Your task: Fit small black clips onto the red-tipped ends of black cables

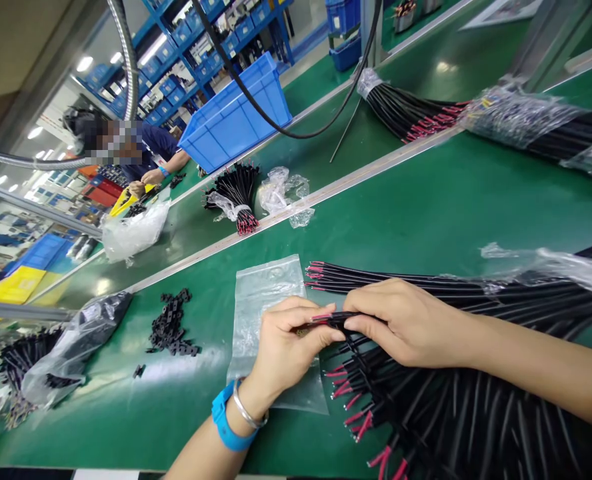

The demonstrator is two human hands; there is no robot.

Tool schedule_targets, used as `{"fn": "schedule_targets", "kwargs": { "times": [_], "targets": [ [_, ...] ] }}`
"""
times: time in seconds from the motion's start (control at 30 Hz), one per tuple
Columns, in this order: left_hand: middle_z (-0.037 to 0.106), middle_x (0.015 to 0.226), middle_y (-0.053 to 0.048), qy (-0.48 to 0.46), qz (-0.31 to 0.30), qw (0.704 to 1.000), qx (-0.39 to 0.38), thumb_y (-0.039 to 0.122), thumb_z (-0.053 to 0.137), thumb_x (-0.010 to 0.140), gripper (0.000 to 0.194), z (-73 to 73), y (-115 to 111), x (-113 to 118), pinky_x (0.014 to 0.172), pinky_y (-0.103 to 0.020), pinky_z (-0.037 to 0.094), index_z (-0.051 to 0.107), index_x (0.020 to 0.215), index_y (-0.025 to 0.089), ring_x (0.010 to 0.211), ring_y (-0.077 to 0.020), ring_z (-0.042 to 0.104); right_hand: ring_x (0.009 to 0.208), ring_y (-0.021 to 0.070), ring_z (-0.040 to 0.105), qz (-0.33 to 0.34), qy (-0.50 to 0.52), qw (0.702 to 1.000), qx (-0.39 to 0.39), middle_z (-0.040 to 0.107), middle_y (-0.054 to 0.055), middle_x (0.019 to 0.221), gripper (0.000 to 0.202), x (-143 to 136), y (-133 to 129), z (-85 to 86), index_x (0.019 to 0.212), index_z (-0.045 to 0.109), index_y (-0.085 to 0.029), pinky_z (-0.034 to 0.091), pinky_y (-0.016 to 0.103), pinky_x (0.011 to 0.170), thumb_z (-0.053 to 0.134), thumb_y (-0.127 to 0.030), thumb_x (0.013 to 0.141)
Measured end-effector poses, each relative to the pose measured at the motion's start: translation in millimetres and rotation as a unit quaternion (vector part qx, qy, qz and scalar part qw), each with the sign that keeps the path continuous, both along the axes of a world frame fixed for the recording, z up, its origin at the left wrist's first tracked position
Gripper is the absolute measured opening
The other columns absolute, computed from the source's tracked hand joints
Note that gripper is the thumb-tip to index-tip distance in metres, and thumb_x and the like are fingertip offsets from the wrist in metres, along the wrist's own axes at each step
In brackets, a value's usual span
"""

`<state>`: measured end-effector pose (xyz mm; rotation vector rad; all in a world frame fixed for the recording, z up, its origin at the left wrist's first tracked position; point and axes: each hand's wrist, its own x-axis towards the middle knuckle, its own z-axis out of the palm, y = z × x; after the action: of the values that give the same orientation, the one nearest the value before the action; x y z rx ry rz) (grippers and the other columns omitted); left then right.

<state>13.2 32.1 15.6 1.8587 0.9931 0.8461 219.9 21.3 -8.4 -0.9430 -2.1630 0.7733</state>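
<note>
Between my two hands is a black cable [350,316] with red wire ends. My left hand [291,337], with a blue wristband and a silver bangle, pinches it at the red wire end. On the black sheath just to the right, my right hand [401,320] is closed. A large bundle of black cables [476,413] with red stripped ends lies under and beside my right forearm. Behind my hands another bundle of black cables [376,277] lies flat. A clear plastic bag [256,300] is spread beneath and behind my left hand. What sits inside my fingertips is partly hidden.
Small black plastic parts [171,327] are heaped at left, near a bagged cable bundle [76,353]. Across the metal rail [326,193] lie a tied cable bundle [236,193], crumpled plastic [286,190] and a blue crate [236,113]. A co-worker [146,150] works at far left.
</note>
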Motion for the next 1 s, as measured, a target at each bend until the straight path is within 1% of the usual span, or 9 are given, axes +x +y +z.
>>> {"fn": "schedule_targets", "kwargs": {
  "times": [0.1, 0.2, 0.3, 0.5, 0.57, 0.63, 0.73, 0.87, 1.0],
  "targets": [
    [0.062, 0.082, -0.002, 0.038, -0.013, 0.999, 0.028, 0.022, 0.074, 0.071, 0.023, 4.6, -2, 2, 0.067, -0.019, 0.046, 0.072, 0.093, 0.02, 0.073, -0.0077, 0.057, 0.06, 0.0102, 0.038, 0.008, -0.001, 1.0, -0.005, 0.046, 0.001, 0.067, 0.022, 0, -1, 0.3, 0.075, 0.047, -0.012, 0.027, 0.026, 0.059, 0.038, -0.022, 0.093],
    [0.061, 0.079, -0.001, 0.052, -0.022, 0.998, 0.016, 0.02, 0.074, 0.07, 0.015, 4.4, -4, 4, 0.065, -0.018, 0.044, 0.072, 0.085, 0.019, 0.071, -0.0075, 0.055, 0.059, 0.0097, 0.039, 0.017, -0.002, 1.0, -0.006, 0.047, 0.001, 0.066, 0.025, 0, -2, 1.4, 0.075, 0.05, -0.012, 0.027, 0.025, 0.059, 0.037, -0.021, 0.094],
    [0.061, 0.078, -0.001, 0.033, -0.014, 0.999, 0.012, 0.016, 0.074, 0.068, 0.011, -1.2, -5, 8, 0.063, -0.018, 0.043, 0.07, 0.079, 0.015, 0.071, -0.0074, 0.055, 0.059, 0.0096, 0.04, 0.008, -0.015, 1.0, -0.022, 0.049, 0.002, 0.066, 0.028, -1, -2, 2.7, 0.076, 0.053, -0.012, 0.028, 0.025, 0.059, 0.037, -0.024, 0.095],
    [0.063, 0.083, -0.001, 0.012, 0.011, 0.999, 0.049, 0.015, 0.072, 0.071, 0.01, -11.2, -6, 10, 0.068, -0.02, 0.046, 0.071, 0.081, 0.016, 0.076, -0.0091, 0.057, 0.06, 0.0099, 0.042, -0.007, -0.054, 0.997, -0.056, 0.05, 0.002, 0.067, 0.032, -3, 1, 4.2, 0.076, 0.055, -0.012, 0.028, 0.025, 0.059, 0.037, -0.03, 0.095],
    [0.063, 0.086, -0.002, 0.03, -0.003, 0.999, 0.024, 0.02, 0.074, 0.07, 0.019, -9.9, -6, 5, 0.067, -0.02, 0.048, 0.071, 0.089, 0.016, 0.075, -0.0092, 0.058, 0.06, 0.0099, 0.043, -0.014, -0.058, 0.997, -0.054, 0.05, 0.002, 0.067, 0.032, -3, 2, 4.0, 0.077, 0.055, -0.012, 0.028, 0.025, 0.059, 0.037, -0.031, 0.095],
    [0.062, 0.093, -0.003, 0.029, -0.012, 0.999, -0.021, 0.025, 0.073, 0.072, 0.036, -7.9, -6, -2, 0.07, -0.021, 0.051, 0.068, 0.106, 0.018, 0.076, -0.0094, 0.059, 0.06, 0.01, 0.042, -0.018, -0.06, 0.997, -0.049, 0.05, 0.002, 0.067, 0.031, -3, 2, 3.7, 0.077, 0.054, -0.013, 0.028, 0.025, 0.059, 0.037, -0.031, 0.095],
    [0.061, 0.101, -0.005, -0.012, 0.003, 0.996, -0.084, 0.022, 0.066, 0.079, 0.046, -7.2, -7, -10, 0.078, -0.023, 0.053, 0.055, 0.123, 0.018, 0.085, -0.0105, 0.062, 0.058, 0.0103, 0.04, -0.017, -0.07, 0.996, -0.049, 0.049, 0.001, 0.065, 0.031, -4, 2, 3.2, 0.075, 0.052, -0.013, 0.027, 0.025, 0.058, 0.037, -0.031, 0.095],
    [0.064, 0.09, -0.004, -0.024, 0.022, 0.996, -0.088, 0.016, 0.062, 0.078, 0.033, -11.3, -8, -5, 0.075, -0.02, 0.054, 0.054, 0.11, 0.013, 0.082, -0.0097, 0.063, 0.058, 0.0102, 0.039, -0.019, -0.071, 0.996, -0.047, 0.048, 0.001, 0.064, 0.03, -4, 2, 2.9, 0.075, 0.052, -0.013, 0.027, 0.025, 0.058, 0.038, -0.031, 0.094],
    [0.064, 0.088, -0.001, -0.004, 0.034, 0.998, -0.05, 0.015, 0.062, 0.078, 0.028, -13.9, -7, 4, 0.073, -0.017, 0.053, 0.054, 0.105, 0.015, 0.079, -0.0079, 0.063, 0.057, 0.0091, 0.041, -0.028, -0.061, 0.998, -0.022, 0.049, 0.0, 0.064, 0.028, -3, 3, 2.6, 0.075, 0.053, -0.012, 0.028, 0.025, 0.057, 0.04, -0.029, 0.093]
  ]
}}
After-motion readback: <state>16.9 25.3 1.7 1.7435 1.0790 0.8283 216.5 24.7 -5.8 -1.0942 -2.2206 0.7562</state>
